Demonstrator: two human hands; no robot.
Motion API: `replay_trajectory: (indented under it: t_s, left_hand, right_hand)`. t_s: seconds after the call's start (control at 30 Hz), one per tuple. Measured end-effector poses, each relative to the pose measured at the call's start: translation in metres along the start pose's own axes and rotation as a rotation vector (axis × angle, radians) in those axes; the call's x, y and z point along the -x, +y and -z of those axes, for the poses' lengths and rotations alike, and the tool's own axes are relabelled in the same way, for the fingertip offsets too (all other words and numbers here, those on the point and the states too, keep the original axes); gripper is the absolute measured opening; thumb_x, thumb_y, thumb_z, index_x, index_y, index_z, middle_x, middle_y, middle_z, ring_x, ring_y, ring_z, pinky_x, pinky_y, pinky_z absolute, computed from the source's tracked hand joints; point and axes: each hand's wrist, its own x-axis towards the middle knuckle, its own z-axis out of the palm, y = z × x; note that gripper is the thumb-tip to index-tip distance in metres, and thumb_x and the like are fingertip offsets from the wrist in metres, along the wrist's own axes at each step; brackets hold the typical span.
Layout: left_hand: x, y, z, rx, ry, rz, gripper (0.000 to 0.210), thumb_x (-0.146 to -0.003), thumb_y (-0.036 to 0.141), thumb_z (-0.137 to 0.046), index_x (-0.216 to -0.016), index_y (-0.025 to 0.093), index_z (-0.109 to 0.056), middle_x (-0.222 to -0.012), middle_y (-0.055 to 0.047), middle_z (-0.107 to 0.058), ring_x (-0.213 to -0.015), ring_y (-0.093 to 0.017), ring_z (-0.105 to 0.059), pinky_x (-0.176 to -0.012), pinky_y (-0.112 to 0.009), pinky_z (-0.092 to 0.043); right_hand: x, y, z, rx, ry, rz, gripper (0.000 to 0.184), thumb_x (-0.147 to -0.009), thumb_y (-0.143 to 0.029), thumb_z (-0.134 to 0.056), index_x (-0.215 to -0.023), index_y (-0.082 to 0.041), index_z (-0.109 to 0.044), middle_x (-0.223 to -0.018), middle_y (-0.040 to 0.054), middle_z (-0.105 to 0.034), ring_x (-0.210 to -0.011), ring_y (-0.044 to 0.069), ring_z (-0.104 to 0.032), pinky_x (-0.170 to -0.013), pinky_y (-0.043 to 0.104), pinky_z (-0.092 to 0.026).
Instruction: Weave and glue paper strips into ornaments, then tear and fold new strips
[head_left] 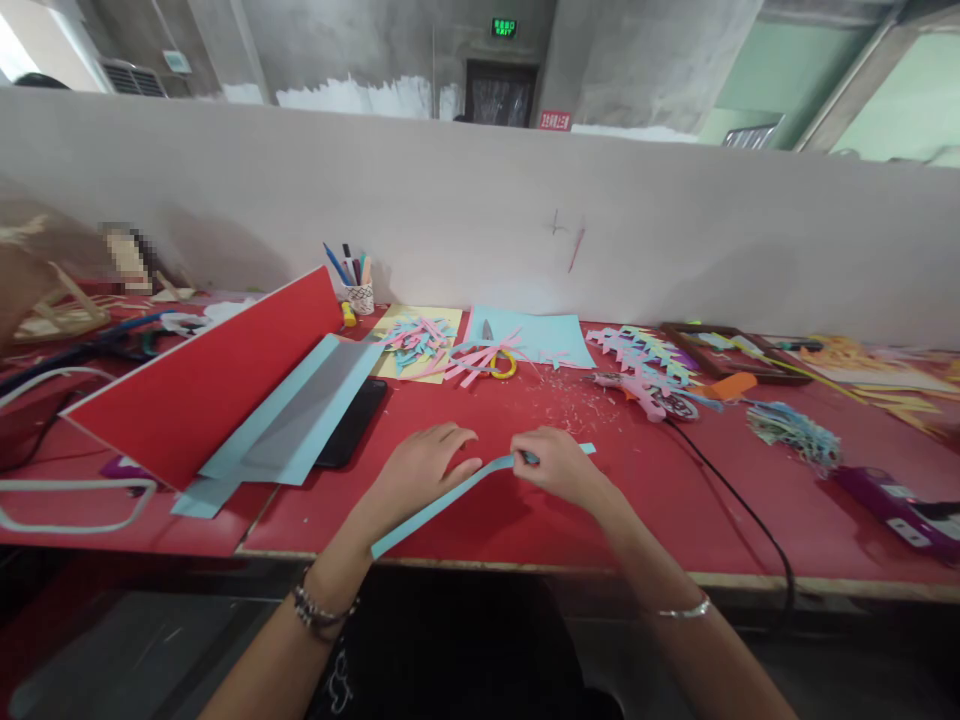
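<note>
Right hand (559,465) pinching the far end of a long light-blue paper strip (442,505) between thumb and fingertips, closed tight on it. Left hand (420,465) lying flat and loosely spread over the strip's middle, pressing it to the red tabletop (525,520), not gripping. Strip running from the pinch down toward the near table edge, at a slant to the left.

Best handled, by the look of it, with the flat hand kept firm and the pinch kept low, so the thin paper stays unkinked.

Further off: scissors with yellow handles (499,362) among pink and blue cuttings, a pen cup (360,295) against the pale partition (480,220), a folded red sheet (202,385) to the left, a black cable (742,500) to the right. Bare concrete walls beyond.
</note>
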Motion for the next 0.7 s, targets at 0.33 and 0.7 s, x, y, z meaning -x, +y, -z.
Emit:
replay_trajectory:
  t_s: [0.33,0.7]
  left_hand:
    - [-0.033,-0.024,-0.001,0.524,-0.333,0.091,0.029,-0.079,0.040,-0.040,-0.078,0.017,-0.057,-0.079,-0.002,-0.063,-0.071,-0.014,-0.057,-0.067,-0.025,-0.044]
    - [-0.037,-0.032,-0.014,0.403,-0.206,0.121,0.025,-0.079,0.032,-0.037,-0.067,0.017,-0.053,-0.054,0.003,-0.051,-0.053,-0.010,-0.047,-0.053,-0.021,-0.036]
  right_hand:
    - [-0.037,0.022,0.003,0.100,-0.086,-0.041,0.013,-0.068,-0.013,-0.044,-0.058,-0.017,-0.052,-0.056,-0.0007,-0.054,-0.051,0.009,-0.039,-0.050,0.021,-0.021]
    - [-0.033,0.034,-0.012,0.113,-0.034,0.012,0.013,-0.068,-0.012,-0.043,-0.058,-0.018,-0.050,-0.056,-0.0008,-0.056,-0.053,0.010,-0.044,-0.070,0.026,-0.030]
